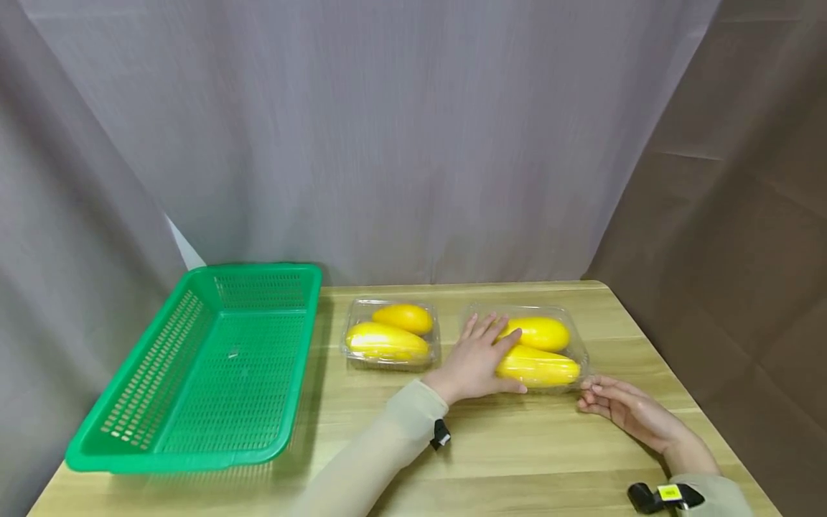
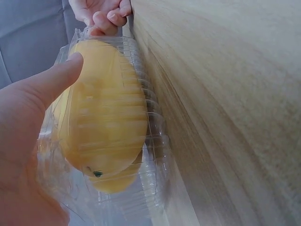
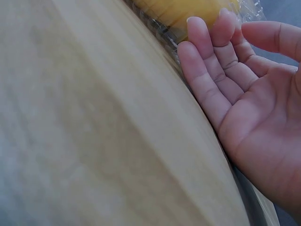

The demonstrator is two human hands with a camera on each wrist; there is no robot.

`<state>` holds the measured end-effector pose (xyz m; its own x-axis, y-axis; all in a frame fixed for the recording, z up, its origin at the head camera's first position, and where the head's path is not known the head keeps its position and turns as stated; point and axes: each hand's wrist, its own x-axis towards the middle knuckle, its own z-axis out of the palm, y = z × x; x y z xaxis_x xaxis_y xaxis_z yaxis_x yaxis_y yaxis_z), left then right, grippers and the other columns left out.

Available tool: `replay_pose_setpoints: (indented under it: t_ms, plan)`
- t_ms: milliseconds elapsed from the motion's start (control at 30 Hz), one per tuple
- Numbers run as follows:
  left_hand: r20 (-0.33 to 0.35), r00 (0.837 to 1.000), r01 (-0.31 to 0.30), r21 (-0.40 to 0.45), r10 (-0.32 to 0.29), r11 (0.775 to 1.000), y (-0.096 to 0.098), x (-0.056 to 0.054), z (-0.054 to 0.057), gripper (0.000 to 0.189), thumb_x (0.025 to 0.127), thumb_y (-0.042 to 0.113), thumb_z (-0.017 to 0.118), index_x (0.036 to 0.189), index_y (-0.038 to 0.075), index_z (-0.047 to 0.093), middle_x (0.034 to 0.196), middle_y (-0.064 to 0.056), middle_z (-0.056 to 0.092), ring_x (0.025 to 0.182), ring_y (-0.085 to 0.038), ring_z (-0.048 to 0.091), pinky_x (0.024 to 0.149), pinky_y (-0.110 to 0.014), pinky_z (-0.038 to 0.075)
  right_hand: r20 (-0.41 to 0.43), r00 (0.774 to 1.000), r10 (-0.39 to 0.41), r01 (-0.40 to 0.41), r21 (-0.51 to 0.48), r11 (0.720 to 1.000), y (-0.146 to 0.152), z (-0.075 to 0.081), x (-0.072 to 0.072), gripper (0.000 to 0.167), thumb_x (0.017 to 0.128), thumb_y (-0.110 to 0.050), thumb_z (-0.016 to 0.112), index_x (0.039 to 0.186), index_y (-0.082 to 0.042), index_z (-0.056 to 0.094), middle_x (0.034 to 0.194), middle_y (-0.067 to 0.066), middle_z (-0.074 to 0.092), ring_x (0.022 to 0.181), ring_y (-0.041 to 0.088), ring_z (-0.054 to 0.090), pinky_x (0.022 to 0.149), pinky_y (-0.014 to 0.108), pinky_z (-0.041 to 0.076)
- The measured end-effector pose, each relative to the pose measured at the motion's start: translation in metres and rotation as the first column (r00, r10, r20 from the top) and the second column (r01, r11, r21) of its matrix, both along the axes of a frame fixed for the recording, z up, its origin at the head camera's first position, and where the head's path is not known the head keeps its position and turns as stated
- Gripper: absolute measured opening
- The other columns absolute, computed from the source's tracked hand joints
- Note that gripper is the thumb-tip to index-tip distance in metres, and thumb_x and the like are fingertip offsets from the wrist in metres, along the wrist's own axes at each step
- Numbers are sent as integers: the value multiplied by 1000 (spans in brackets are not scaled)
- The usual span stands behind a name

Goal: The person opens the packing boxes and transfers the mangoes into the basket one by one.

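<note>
A pale wood-grain surface (image 1: 543, 445) spreads forward, its near edge cut off by the frame. Nearest, towards its right edge, the right hand (image 1: 636, 413) lies palm upward with fingers half curled, their tips at the right end of a clear, ribbed plastic container (image 1: 577, 337); whether they pinch its rim, I cannot tell. Over the container's left end the left hand (image 1: 474, 359) rests with fingers spread, thumb along the near side, gripping nothing. This container, holding two smooth, elongated yellow fruits (image 1: 539, 366), sits short of the surface's rounded far right corner. To its left, well apart, a second clear plastic container (image 1: 388, 365) with similar fruits stands near the far edge. A rectangular green plastic basket (image 1: 220, 380) with perforated walls occupies the left side. Behind the far edge hangs a grey-mauve curtain (image 1: 413, 143); darker brown creased cloth (image 1: 730, 179) falls beyond the right edge.
</note>
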<state>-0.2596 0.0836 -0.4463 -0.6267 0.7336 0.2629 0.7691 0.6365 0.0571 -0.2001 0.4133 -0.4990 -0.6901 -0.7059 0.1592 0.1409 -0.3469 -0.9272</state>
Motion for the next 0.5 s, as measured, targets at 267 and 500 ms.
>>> replay_pose_setpoints:
  t_ms: [267, 500]
  plan:
    - [44, 999, 17, 13, -17, 1000, 2, -3, 8, 91, 89, 70, 58, 158, 16, 34, 165, -13, 24, 153, -31, 18, 124, -51, 6, -45, 997, -58, 57, -16, 998, 0, 4, 0, 47, 108, 5, 11, 132, 13, 51, 127, 17, 63, 120, 26, 62, 107, 35, 45]
    - [75, 997, 9, 18, -11, 1000, 1, -2, 8, 89, 90, 69, 58, 158, 17, 34, 165, -13, 23, 153, -32, 17, 124, -51, 4, -59, 994, -96, 97, 17, 995, -4, 6, 1, 44, 108, 4, 13, 128, 13, 52, 121, 15, 63, 118, 26, 63, 107, 36, 46]
